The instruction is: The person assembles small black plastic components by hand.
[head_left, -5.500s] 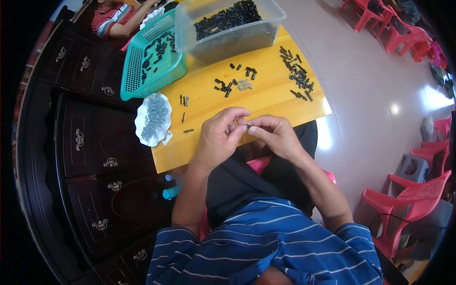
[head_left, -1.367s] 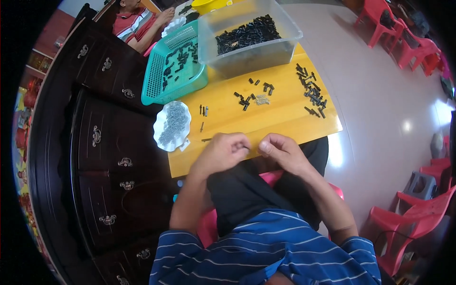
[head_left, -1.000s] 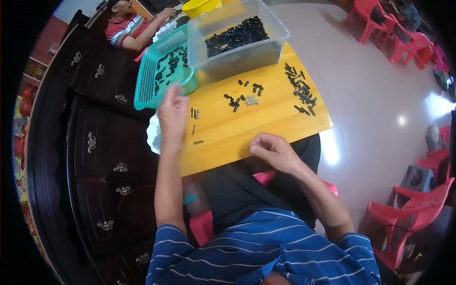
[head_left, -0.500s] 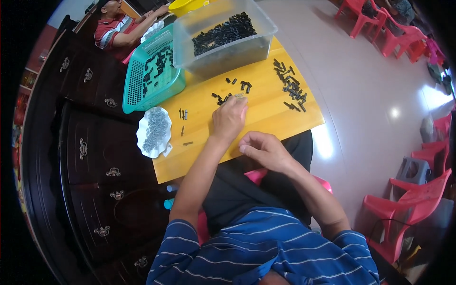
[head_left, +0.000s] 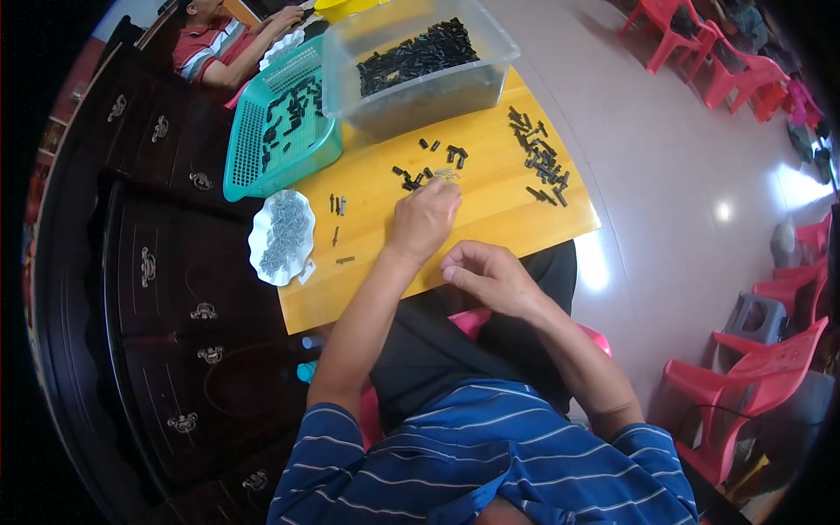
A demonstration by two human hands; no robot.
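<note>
My left hand reaches over the yellow tabletop, fingers curled down and partly hidden by its back. Its fingertips are at a small heap of silvery screws, with short black pieces beside them. Whatever the fingers pinch cannot be made out. My right hand rests by the near table edge, its fingers bent in toward the thumb. Anything inside that hand is hidden. Several more black tubular pieces lie just beyond my left hand. A pile of longer dark pieces is spread along the right side.
A white wavy-rimmed dish of screws stands at the table's left edge. Behind are a teal basket and a clear bin, both holding black pieces. Another person sits far left. Dark drawers flank the left; pink chairs stand right.
My left hand has drawn back slightly toward me, showing more of the silvery screws. My right hand stays in place. The view has shifted a little.
</note>
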